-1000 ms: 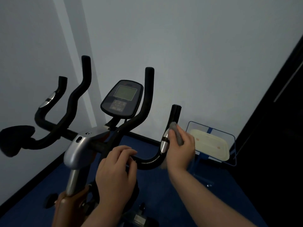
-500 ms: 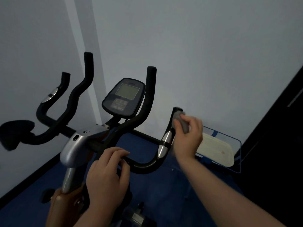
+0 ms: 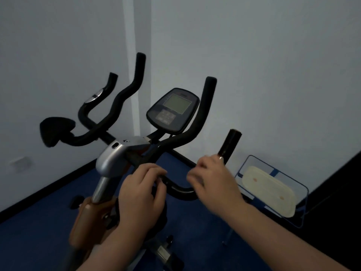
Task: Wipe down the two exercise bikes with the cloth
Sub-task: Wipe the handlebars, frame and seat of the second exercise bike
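White walls fill the upper frame, meeting at a corner upper centre; blue floor across the bottom, black baseboard between them. Dark panel or doorway at right edge. Exercise bike sits centre frame, seen from above: silver stem housing, orange-brown frame part lower left, black curved handlebars spreading left and right with upright ends. Black pad at centre left on the far end of the left bar. Only one bike visible. Blue wire-frame rack at lower right on the floor, holding a cream tray-like piece with two small reddish spots. Console centre frame, dark oval, grey screen over a keypad, tilted toward the camera. Left hand at lower centre, fingers curled over the black bar near the stem, gripping it. Right hand just right of it, motion-blurred, wrapped around the lower bend of the right grip below its black upright tip; fingers curled around the bar. Cloth not discernible, presumably hidden under the right hand; cannot tell. Small wall outlet at left edge, blurred.
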A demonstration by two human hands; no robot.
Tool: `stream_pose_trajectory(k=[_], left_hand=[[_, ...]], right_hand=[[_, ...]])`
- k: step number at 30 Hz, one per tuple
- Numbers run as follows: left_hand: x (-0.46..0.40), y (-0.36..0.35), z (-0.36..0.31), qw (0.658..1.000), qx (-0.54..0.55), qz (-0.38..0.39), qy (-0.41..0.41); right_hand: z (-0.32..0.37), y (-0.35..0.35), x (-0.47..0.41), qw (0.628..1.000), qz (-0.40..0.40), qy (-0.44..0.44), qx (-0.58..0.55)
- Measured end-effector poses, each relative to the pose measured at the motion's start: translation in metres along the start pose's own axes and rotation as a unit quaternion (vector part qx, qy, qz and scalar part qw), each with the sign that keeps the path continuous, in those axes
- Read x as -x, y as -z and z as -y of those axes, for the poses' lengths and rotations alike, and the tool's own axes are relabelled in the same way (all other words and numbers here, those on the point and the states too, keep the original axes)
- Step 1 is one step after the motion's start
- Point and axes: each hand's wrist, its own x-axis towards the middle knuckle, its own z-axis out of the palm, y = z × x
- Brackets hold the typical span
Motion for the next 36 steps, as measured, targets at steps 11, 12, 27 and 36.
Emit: stream_pose_trajectory(k=[11,12,27,36], left_hand=[[0.026,0.010,0.014,0.970,0.008,-0.109,0.215],[0.027,0.010,0.015,0.968,0.009,-0.107,0.226],[0.035,0.008,0.015,0.950,0.018,-0.121,0.286],[0.038,0.007,0.017,0.933,0.070,-0.133,0.327]], right_hand=[[0.009,0.000,-0.018,0.973,0.155,0.059,-0.163],[0.018,-0.008,-0.027,0.971,0.153,0.049,-0.176],[0.042,-0.035,-0.048,0.954,0.154,0.014,-0.256],[0.072,-0.031,-0.028,0.945,0.183,-0.101,-0.253]])
